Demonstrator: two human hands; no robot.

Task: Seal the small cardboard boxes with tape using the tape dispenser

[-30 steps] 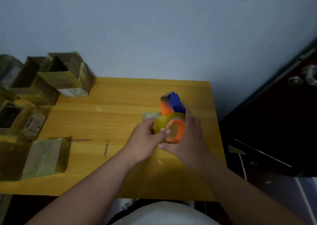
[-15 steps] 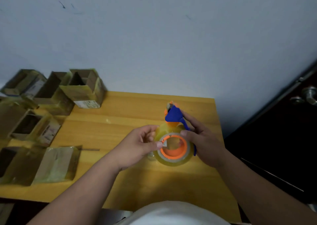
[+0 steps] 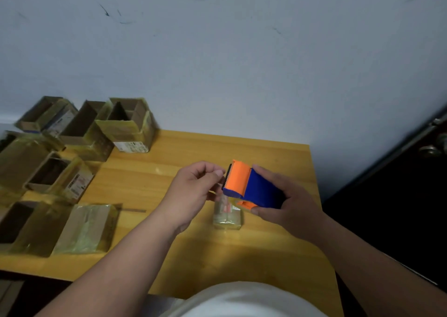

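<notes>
My right hand (image 3: 287, 200) grips the blue and orange tape dispenser (image 3: 251, 187) above the wooden table (image 3: 266, 251), its orange toothed end pointing left. My left hand (image 3: 193, 193) is just left of that end, thumb and forefinger pinched together at the cutter, apparently on the tape's end; the clear tape itself is hard to see. A small taped cardboard box (image 3: 227, 214) lies on the table directly below the dispenser, partly hidden by it.
Several cardboard boxes crowd the table's left side: open ones (image 3: 125, 125) at the back by the wall, another open one (image 3: 55, 174) mid-left, and a closed taped box (image 3: 84, 227) near the front. A dark door (image 3: 411, 196) with a knob stands at the right.
The dispenser has turned from showing its round roll face to lying sideways with its orange end to the left. My left hand moved from the roll to the cutter end. The small box now shows beneath.
</notes>
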